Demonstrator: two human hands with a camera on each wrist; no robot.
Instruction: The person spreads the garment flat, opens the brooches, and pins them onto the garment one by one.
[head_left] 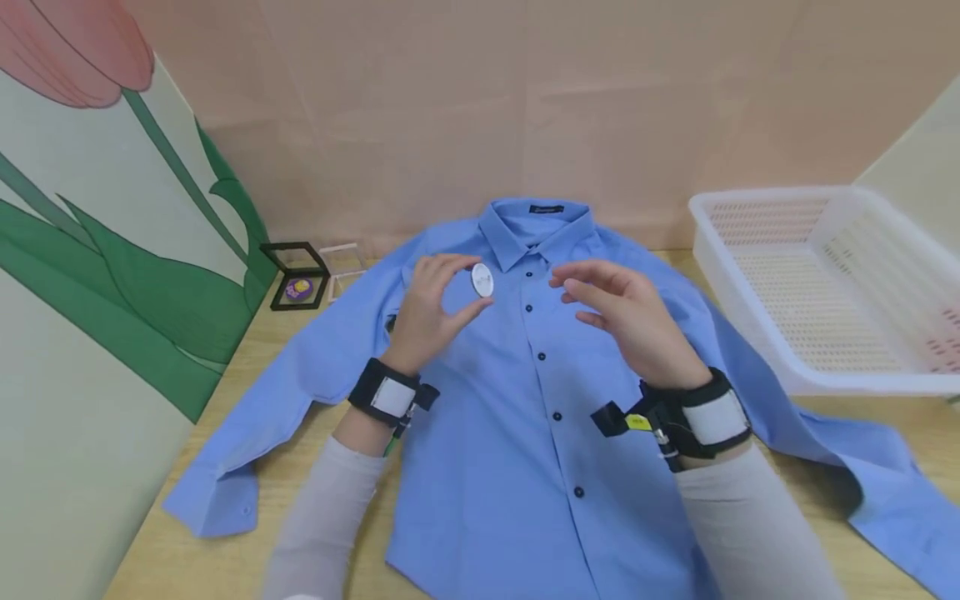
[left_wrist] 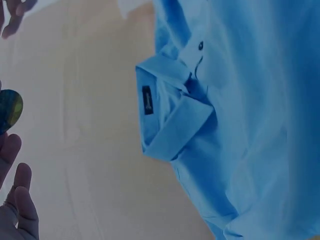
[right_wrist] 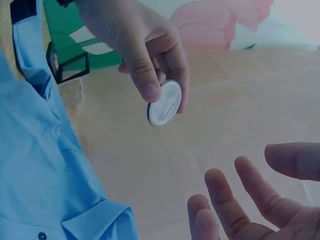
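My left hand [head_left: 425,312] pinches a round pin-back button badge [head_left: 482,281] by its edge, between thumb and fingers, above the chest of a blue button-up shirt [head_left: 487,417]. In the right wrist view the badge [right_wrist: 165,104] shows its white back with a pin on it. Its dark, shiny front [left_wrist: 9,109] appears at the left edge of the left wrist view. My right hand [head_left: 633,317] hovers over the other side of the shirt, holding nothing, its fingers loosely bent and apart from the badge. The shirt lies front up, collar away from me, sleeves spread.
A white plastic basket [head_left: 810,367] stands at the right, beside a sleeve. At the back left, a black open frame case [head_left: 303,306] has a purple badge [head_left: 298,289] in it. Next to it stands a pale frame case [head_left: 343,258]. A wall rises behind the table.
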